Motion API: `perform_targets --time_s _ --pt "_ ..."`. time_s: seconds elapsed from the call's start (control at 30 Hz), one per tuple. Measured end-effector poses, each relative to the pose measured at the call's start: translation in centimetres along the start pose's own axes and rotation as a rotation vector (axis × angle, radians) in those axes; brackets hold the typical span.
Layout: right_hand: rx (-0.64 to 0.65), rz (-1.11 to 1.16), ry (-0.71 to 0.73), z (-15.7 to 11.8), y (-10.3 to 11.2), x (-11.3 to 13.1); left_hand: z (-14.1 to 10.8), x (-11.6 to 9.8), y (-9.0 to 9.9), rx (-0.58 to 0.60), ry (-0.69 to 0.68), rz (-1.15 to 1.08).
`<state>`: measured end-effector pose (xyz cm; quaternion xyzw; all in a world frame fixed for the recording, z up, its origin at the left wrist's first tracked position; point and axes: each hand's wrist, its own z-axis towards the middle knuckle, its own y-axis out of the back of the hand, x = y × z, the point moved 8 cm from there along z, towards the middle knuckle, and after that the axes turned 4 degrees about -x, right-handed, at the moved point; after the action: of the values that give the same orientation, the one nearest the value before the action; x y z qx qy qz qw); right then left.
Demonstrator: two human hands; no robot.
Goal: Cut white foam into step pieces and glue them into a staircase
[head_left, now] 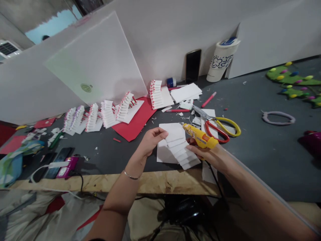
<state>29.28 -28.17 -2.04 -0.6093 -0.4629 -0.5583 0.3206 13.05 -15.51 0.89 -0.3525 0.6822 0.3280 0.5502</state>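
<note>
two hands: left hand [150, 142] and right hand [205, 154], both raised above the grey work surface [253, 160].
left grip: fingers [162, 133] pinching the edge of a stepped white paper strip [177, 145].
right grip: clenched around a yellow glue gun [200, 136], nozzle angled up-left, just beside the strip's top corner.
paper: between the hands, long axis running upper left to lower right, over a white sheet [164, 154].
rest: red-and-yellow-handled scissors [220, 129], a row of folded paper steps [107, 113].
</note>
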Motion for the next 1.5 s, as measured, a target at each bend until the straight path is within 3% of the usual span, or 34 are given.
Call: perform_targets --time_s 0.1,0.3,0.43,0.73,1.03,1.33,1.5 --pt "-0.025 0.039 -0.004 0.0 -0.1 -0.1 0.0 0.3 -0.2 0.012 0.023 -0.065" --pt "-0.124 0.108 -0.022 0.0 0.2 0.2 -0.9 1.2 -3.5 0.268 0.142 -0.090" --pt "-0.141 0.095 0.007 0.0 0.2 0.7 -1.0 1.8 -4.0 0.277 0.167 -0.048" --pt "-0.181 0.176 0.056 0.4 1.4 -0.3 0.4 2.7 -1.4 0.183 0.148 0.020" --pt "-0.220 0.224 0.069 0.7 2.4 -0.5 0.5 2.9 -0.5 0.192 0.137 0.149" --pt "-0.257 0.213 0.074 0.6 2.7 0.0 1.1 2.4 2.8 0.099 0.010 0.506" --pt "-0.286 0.289 0.085 0.8 2.9 -0.8 1.6 1.1 6.7 -0.085 -0.085 1.002"
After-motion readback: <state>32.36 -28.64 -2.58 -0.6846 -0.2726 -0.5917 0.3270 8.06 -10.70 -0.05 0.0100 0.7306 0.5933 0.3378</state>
